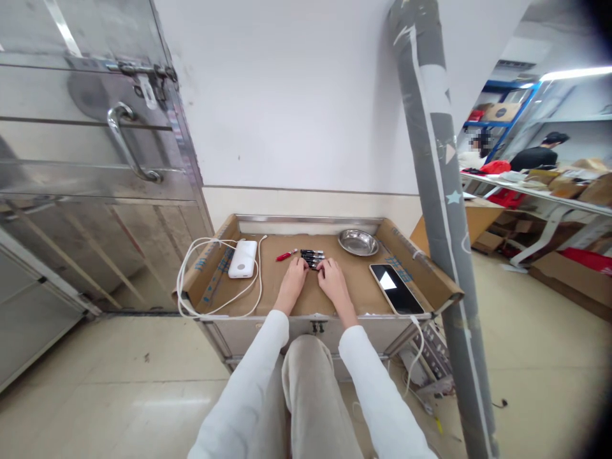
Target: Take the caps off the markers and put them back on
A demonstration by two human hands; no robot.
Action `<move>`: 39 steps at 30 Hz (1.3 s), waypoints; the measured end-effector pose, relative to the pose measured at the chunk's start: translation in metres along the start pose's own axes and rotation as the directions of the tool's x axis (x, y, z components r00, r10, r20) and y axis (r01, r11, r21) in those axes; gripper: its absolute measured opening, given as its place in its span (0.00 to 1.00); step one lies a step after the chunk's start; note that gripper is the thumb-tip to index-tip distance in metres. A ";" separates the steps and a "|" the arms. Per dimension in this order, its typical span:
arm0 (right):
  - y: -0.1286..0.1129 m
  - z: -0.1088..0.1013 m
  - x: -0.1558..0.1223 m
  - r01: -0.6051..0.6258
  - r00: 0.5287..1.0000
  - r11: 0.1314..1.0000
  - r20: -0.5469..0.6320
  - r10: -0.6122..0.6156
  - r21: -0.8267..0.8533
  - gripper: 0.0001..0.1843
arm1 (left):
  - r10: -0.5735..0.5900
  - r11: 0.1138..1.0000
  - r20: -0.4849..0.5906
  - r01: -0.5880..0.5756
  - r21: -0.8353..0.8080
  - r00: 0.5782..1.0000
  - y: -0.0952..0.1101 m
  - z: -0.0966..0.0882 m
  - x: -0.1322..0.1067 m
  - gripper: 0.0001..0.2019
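Several short black pen-like sticks [313, 254] lie side by side in a row on the brown cardboard lining [272, 299] of a small cart. My left hand [294, 278] rests at the near left end of the row, its fingers pinched on the end of the nearest stick. At the opposite end of that same stick, my right hand [331, 280] has its fingers closed too. The fingertips partly cover this stick, and its exact kind is too small to make out. A slim red tool [286, 255] lies just left of the row, touched by neither hand.
A white power bank [243, 259] with a looped white cable [180, 280] lies left. A round metal dish [358, 243] sits back right, a phone [396, 290] front right. A tall grey roll [435, 159] leans beside the cart. Two people work in the right background.
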State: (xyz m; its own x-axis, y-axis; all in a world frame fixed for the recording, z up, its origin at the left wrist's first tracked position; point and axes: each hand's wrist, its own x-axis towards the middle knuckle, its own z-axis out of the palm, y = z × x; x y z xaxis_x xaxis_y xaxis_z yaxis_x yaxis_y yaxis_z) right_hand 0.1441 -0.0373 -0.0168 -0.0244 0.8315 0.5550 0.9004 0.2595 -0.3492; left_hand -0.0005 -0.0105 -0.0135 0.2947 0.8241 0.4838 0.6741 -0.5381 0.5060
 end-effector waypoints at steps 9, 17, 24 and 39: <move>-0.007 -0.006 0.000 -0.054 0.998 0.996 0.035 0.057 -0.076 0.10 | -0.038 0.971 -0.140 0.070 0.230 0.989 0.001 -0.004 -0.002 0.07; -0.015 -0.007 0.005 0.129 0.987 0.986 0.079 -0.137 0.106 0.15 | -0.191 0.858 -0.300 0.308 0.412 0.935 -0.002 -0.010 0.002 0.17; -0.014 -0.004 0.007 0.146 0.977 0.980 0.139 -0.165 0.135 0.11 | -0.237 0.793 -0.269 0.346 0.502 0.934 -0.008 -0.008 0.005 0.14; -0.011 -0.001 0.010 0.076 0.995 0.989 0.053 -0.083 0.125 0.13 | -0.330 0.777 -0.283 0.429 0.461 0.901 -0.007 -0.014 0.008 0.13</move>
State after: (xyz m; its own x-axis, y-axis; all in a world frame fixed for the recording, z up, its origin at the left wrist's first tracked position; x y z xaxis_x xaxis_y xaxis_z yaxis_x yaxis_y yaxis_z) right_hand 0.1342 -0.0328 -0.0068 -0.1224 0.8321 0.5410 0.8346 0.3813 -0.3976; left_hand -0.0128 -0.0028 -0.0036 -0.1485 0.8696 0.4709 0.9622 0.0171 0.2719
